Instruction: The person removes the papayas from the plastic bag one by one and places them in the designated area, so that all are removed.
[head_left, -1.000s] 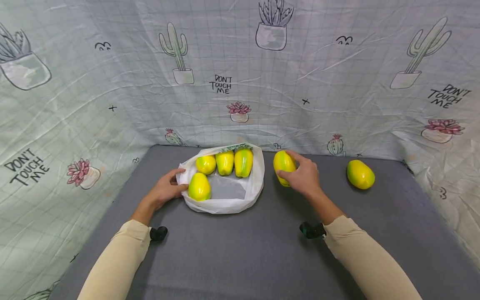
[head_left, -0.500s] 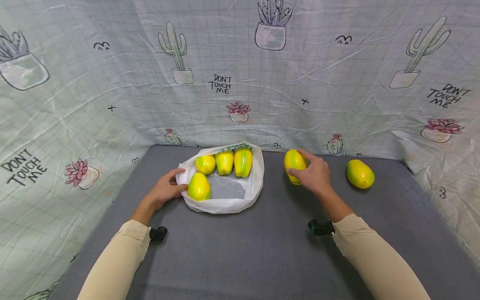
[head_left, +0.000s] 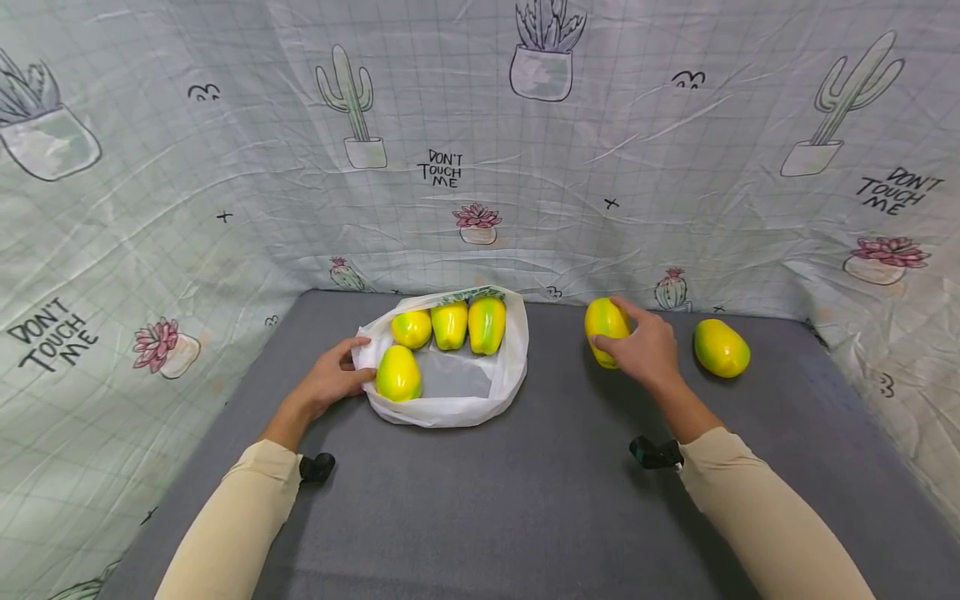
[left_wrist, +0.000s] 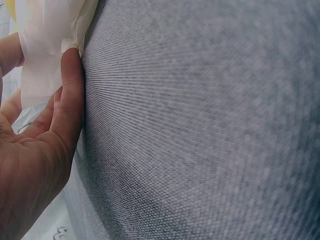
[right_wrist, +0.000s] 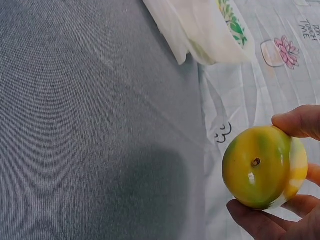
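Observation:
A white plastic bag [head_left: 480,410] lies with its mouth spread, and several glossy yellow-green fruits [head_left: 450,325], papaya- or mango-like, sit inside it. At the bag's left rim my left hand [head_left: 333,373] holds the edge; the left wrist view shows bag film [left_wrist: 47,55] between its fingers. To the right of the bag, my right hand [head_left: 643,346] grips another yellow-green fruit [head_left: 604,321] between thumb and fingers. In the right wrist view this held fruit [right_wrist: 257,167] shows its stem end, apart from the grey surface, with a shadow on the cloth.
One more yellow-green fruit [head_left: 722,348] lies on the grey table [head_left: 480,508], right of my right hand. A printed cactus curtain [head_left: 615,167] closes off the back and sides. Each wrist carries a small black camera [head_left: 655,452].
My right hand has moved rightward with the fruit in its grip, farther from the bag and closer to the lone fruit. My left hand and the bag have stayed put.

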